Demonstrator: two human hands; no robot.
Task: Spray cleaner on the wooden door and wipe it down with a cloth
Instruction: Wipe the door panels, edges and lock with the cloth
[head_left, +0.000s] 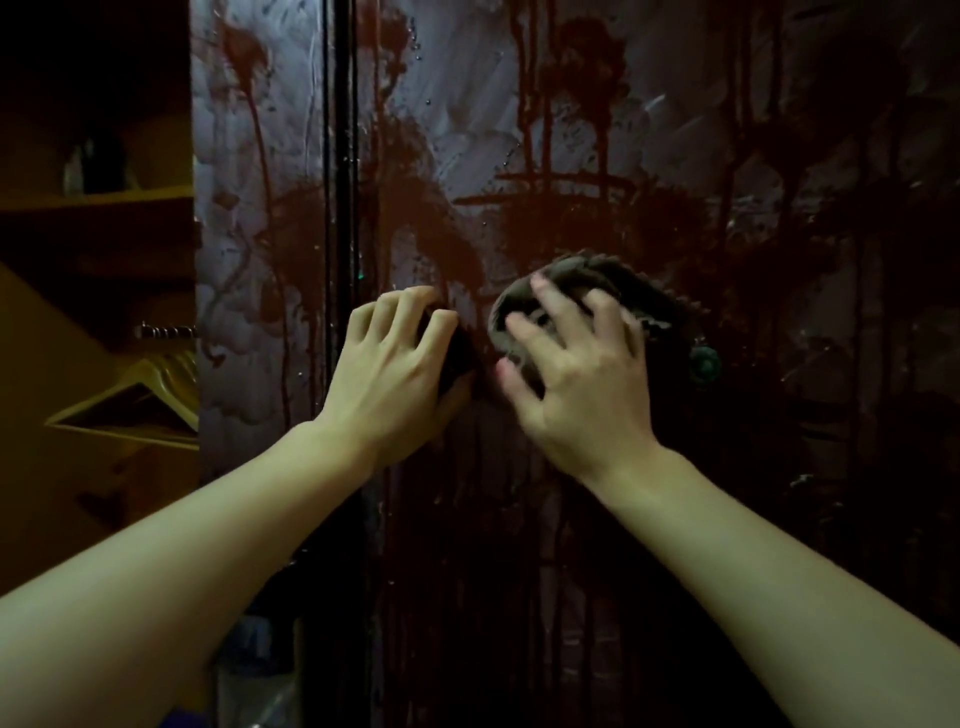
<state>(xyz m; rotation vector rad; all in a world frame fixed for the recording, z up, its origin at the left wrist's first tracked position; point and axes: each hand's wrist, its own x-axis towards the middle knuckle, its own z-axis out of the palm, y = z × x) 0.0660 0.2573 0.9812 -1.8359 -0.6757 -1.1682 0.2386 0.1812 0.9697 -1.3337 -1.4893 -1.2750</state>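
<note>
Two bare hands on the dark wooden door (571, 156), glossy, streaked with wet drips and hazy smears. Right hand (576, 374) has fingers spread and curled into a bunched, nubby grey-brown cloth (623, 291), pressing it on the panel, slightly blurred. Left hand (395, 364) curls round a dark rounded thing on the door, identity unclear. Round greenish knob (704, 364) just right of the cloth. Pale hanger (135, 400) at left.

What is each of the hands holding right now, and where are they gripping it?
The right hand grips a bunched cloth against the door, fingers spread over its middle. The left hand curls round something dark; what, cannot be told.
</note>
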